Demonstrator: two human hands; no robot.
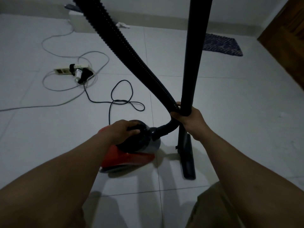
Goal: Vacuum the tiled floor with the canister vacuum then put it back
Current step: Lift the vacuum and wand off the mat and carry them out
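Hands [123, 130] on vacuum [131, 155], wand [194, 63]

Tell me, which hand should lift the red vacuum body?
Probably the left hand: its grip already curls around the black handle on top of the red and black canister vacuum. The right hand is busy holding the dark upright wand tube.

Clutter along the far wall
A white power strip [72, 70] amid looped grey cables; a blue patterned mat [222, 46] beside a wooden door [286, 35].

Home room: tiled floor [230, 89], rug [221, 45], power strip [63, 71], wooden door [286, 35].
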